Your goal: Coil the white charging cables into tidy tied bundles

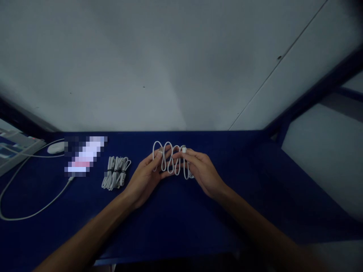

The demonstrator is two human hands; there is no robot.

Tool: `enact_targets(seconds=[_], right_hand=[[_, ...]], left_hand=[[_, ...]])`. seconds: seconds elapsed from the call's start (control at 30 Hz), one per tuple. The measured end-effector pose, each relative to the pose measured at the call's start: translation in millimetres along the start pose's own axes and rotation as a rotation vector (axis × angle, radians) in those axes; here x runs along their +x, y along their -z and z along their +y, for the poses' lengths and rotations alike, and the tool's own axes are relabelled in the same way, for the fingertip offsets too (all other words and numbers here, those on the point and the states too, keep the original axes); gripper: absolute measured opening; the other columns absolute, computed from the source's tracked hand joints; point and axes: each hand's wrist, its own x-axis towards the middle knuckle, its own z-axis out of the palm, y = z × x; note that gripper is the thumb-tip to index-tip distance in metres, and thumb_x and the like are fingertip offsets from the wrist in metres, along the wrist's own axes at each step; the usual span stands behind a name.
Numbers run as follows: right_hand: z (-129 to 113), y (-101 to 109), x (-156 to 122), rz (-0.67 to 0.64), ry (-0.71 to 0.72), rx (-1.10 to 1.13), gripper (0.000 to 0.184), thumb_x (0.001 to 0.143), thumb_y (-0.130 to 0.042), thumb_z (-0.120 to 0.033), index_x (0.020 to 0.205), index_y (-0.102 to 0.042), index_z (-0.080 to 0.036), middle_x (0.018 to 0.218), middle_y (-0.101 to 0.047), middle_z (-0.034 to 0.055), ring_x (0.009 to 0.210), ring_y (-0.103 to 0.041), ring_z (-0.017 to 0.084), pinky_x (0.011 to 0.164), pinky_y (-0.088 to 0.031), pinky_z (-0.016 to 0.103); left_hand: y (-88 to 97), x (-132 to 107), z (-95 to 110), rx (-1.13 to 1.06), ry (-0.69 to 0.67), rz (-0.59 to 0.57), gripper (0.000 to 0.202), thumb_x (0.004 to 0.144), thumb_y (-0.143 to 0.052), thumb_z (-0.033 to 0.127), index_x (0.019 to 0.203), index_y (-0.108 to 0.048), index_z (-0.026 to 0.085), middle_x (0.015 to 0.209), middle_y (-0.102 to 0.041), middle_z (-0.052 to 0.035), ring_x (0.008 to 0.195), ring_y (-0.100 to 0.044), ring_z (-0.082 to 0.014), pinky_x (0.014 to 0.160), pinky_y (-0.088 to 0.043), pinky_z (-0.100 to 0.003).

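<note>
A loose white cable (169, 161) lies in several loops over the blue table top (181, 219), held between both hands. My left hand (146, 177) grips its left loops, with one plug end near the fingertips. My right hand (200, 170) pinches the right side, the other white plug showing just above its fingers. Both hands hover low over the middle of the table.
A bundled white cable (115, 173) tied with a dark band lies left of my left hand. Farther left sit a blurred-out object (83, 156), a white mouse (56, 147) with its cord, and a keyboard edge (14, 149). A grey wall stands behind.
</note>
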Motion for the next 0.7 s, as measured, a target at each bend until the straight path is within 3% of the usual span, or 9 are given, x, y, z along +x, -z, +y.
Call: enact_targets(seconds=[0.47,0.7], right_hand=[[-6.0,-6.1,-1.9,-0.002,-0.068,0.044,0.023,0.097,-0.074,-0.045,0.097,-0.086,-0.026,0.118,-0.079,0.0081,0.102,-0.073,0.027,0.098,-0.059,0.049],[-6.8,-7.0,-1.6,-0.008,-0.085,0.071,0.021,0.099,-0.072,-0.042,0.095,-0.085,-0.026,0.113,-0.080,0.0085,0.101,-0.074,0.026,0.098,-0.056,0.048]], left_hand=[[4.1,1.2,-4.0,0.005,-0.002,-0.006,0.037,0.108,-0.064,0.038,0.140,-0.072,0.021,0.150,-0.068,-0.0148,0.138,-0.063,-0.0345,0.113,-0.052,-0.053],[3.3,2.9,-4.7,-0.003,-0.021,-0.005,0.021,0.105,-0.069,0.034,0.114,-0.074,0.015,0.139,-0.074,-0.0183,0.128,-0.069,-0.0323,0.108,-0.055,-0.050]])
